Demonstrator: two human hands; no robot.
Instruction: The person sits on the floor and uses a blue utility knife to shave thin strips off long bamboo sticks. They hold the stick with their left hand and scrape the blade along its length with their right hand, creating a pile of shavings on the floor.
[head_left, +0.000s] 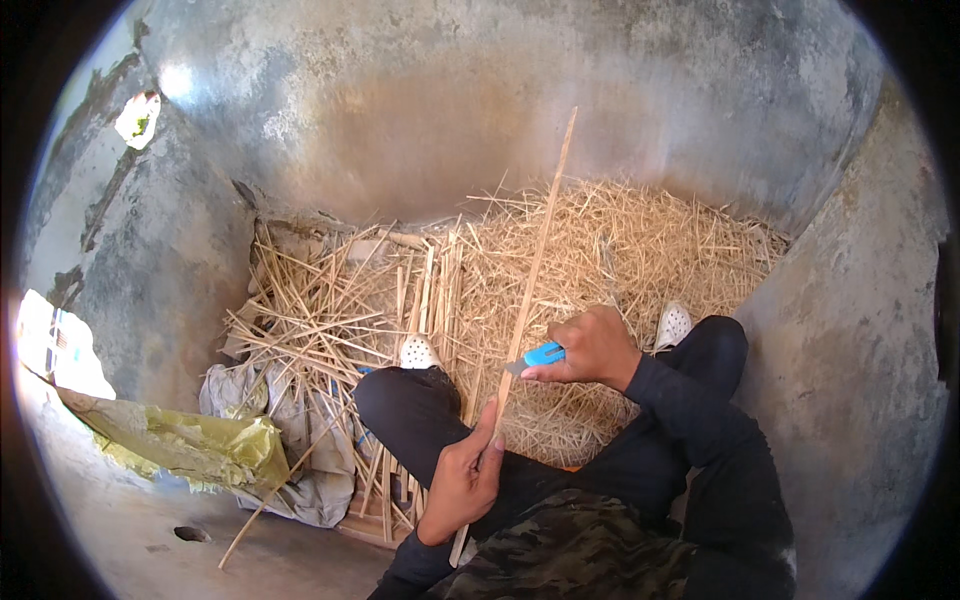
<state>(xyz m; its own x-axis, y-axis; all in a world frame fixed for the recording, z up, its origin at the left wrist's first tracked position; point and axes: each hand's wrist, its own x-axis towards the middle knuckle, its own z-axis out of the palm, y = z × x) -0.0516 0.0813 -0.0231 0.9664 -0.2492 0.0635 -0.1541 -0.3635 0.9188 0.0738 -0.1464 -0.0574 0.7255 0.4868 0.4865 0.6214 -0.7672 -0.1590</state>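
Note:
A long thin bamboo strip (540,240) runs up and slightly right from my lap, its tapered far end pointing at the back wall. Near its lower part my left hand (466,478) is closed around it, thumb along the strip. My right hand (592,348) grips a utility knife (545,353) with a blue handle. The knife's blade lies against the strip, a little above my left hand. Part of the knife's handle is hidden inside my right fist.
Pale shavings (660,240) are heaped before me, up to the concrete wall (450,110). Loose cut strips (310,300) lie crisscrossed at the left. Beside them are a grey sack (325,470) and a yellowish sheet (215,445). White perforated shoes (674,325) show by my knees.

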